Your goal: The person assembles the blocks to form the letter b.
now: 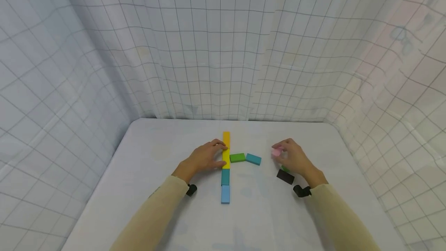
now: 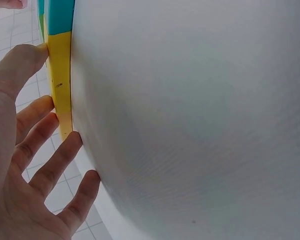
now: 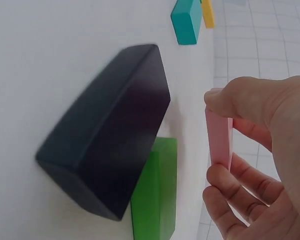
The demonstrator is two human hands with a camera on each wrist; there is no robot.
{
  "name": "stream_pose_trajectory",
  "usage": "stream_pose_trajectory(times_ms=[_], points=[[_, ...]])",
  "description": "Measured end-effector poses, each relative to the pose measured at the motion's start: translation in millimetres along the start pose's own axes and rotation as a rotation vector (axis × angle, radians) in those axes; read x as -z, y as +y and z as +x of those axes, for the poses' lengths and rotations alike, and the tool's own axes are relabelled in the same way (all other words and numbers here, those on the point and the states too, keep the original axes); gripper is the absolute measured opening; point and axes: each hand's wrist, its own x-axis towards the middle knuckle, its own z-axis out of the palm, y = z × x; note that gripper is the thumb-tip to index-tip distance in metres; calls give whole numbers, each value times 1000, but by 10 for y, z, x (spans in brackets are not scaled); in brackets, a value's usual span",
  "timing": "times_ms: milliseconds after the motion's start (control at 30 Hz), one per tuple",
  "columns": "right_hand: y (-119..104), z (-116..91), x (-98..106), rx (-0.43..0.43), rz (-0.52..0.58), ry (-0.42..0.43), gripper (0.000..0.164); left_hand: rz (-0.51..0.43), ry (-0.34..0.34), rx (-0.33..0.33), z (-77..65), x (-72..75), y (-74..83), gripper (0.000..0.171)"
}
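Note:
A column of blocks lies on the table, with a yellow stretch [image 1: 226, 154] at the far end, then a teal block [image 1: 225, 177] and a light blue block [image 1: 225, 195]. My left hand [image 1: 202, 158] rests thumb and fingertips along the yellow stretch's left side, the fingers spread. A green block [image 1: 237, 157] and a blue block [image 1: 253, 159] branch off to the right. Further right, my right hand [image 1: 294, 159] pinches a pink block [image 3: 219, 135] between thumb and fingers. Near that hand lie a black block [image 3: 115, 115] and a second green block [image 3: 157, 195], partly hidden.
The white table [image 1: 156, 142] is enclosed at the back and sides by white curtains [image 1: 223, 49] with a grid pattern. A dark strap with a small device [image 1: 301, 191] sits on the right wrist.

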Motion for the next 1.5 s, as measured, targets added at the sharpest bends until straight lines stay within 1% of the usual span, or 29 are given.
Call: stream_pose_trajectory(times_ms=[267, 433, 533, 800, 1033, 1133, 1267, 1367, 1500], points=[[-143, -64, -31, 28, -28, -22, 36, 3, -6, 1, 2, 22, -6, 59], [-239, -130, -78, 66, -45, -29, 34, -2, -12, 0, 2, 18, -3, 59], [-264, -170, -122, 89, -52, -37, 32, -6, -17, 5, 7, 6, -6, 59], [-299, -255, -192, 101, -78, -90, 33, -2, -20, 2, 24, -27, -23, 57], [-363, -256, -207, 110, -72, -136, 32, 27, -11, 7, 32, 0, -7, 58], [-388, -257, -213, 123, -77, -155, 29, 19, -6, 3, 29, 13, 3, 58], [-405, -281, -227, 156, -91, -159, 28, 10, -10, -2, 34, 8, 15, 58], [-412, -309, -251, 159, -90, -171, 29, 16, -19, 4, 34, -5, 13, 58], [-426, -338, -291, 149, -98, -185, 30, 25, -13, 4, 33, 7, 0, 58]])
